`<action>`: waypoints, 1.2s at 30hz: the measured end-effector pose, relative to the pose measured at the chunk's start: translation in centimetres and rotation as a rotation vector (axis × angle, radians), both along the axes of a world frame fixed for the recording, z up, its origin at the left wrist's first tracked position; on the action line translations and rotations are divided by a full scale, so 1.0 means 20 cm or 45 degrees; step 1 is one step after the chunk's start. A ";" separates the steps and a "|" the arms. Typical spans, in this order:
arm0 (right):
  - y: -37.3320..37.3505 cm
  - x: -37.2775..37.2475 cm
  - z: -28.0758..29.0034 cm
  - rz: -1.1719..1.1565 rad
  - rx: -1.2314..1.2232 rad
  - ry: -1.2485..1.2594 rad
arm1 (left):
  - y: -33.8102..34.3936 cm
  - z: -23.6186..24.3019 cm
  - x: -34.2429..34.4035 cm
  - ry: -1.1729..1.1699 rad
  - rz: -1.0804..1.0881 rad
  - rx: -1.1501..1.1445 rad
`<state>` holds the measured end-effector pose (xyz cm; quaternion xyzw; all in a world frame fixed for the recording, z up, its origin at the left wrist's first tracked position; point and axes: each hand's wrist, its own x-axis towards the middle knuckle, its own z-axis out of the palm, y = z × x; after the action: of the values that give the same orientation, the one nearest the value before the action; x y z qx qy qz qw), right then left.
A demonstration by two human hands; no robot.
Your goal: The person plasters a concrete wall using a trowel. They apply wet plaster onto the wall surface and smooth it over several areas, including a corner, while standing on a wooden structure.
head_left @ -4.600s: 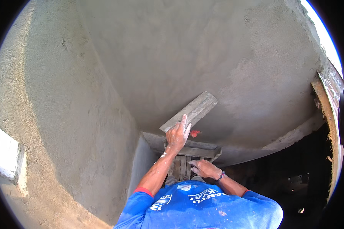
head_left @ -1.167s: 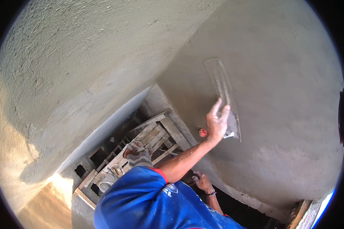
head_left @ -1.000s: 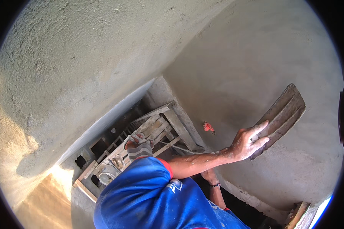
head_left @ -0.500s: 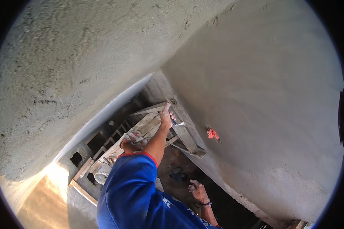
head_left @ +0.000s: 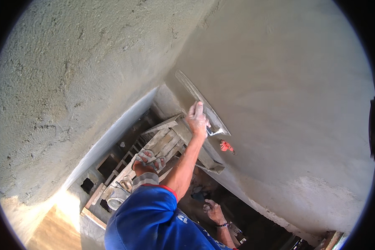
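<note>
Since half a second ago my left hand [head_left: 198, 121] has come up off the wooden scaffold platform [head_left: 171, 139] and the trowel [head_left: 202, 104] is back on the plaster. Trowel sits at frame centre, slightly above middle, flat against the wet grey wall [head_left: 287, 83] near the inside corner. Blade extends both ways past my hand: most of it runs up-left from my knuckles, a short end sticks out lower right. Long axis is diagonal, upper left to lower right; far tip points toward the upper left of the frame. Left hand is wrapped tight round the trowel handle, fingers curled, arm stretched up from the blue sleeve [head_left: 146, 216] at bottom centre.

Just right of and below the blade's lower end, a small orange-red mark [head_left: 226, 146] on the wall, apart from the blade. Below the hand, the platform's slats, with my sandalled foot [head_left: 149, 160] on them, centre-left. Rough plastered wall [head_left: 71, 83] fills the left half.

Right hand [head_left: 214, 210] hangs low at bottom centre, fingers loosely spread, holding nothing I can see, wristband on.
</note>
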<state>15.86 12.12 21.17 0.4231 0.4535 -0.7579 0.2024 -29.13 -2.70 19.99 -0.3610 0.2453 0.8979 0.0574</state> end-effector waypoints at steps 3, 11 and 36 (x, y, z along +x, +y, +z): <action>-0.16 -0.29 0.21 1.092 1.008 -0.062 | 0.03 0.38 0.10 0.102 0.003 -0.084; 0.16 -0.17 0.05 1.329 1.099 0.305 | 0.24 1.10 0.60 1.064 -0.108 -0.482; -0.08 -0.44 0.19 1.289 1.208 0.117 | 0.21 0.82 0.31 0.546 0.054 -0.662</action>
<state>7.10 10.53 25.05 0.1697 0.8854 -0.3073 0.3047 -23.03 1.57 36.34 -0.1714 0.4650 0.8618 -0.1083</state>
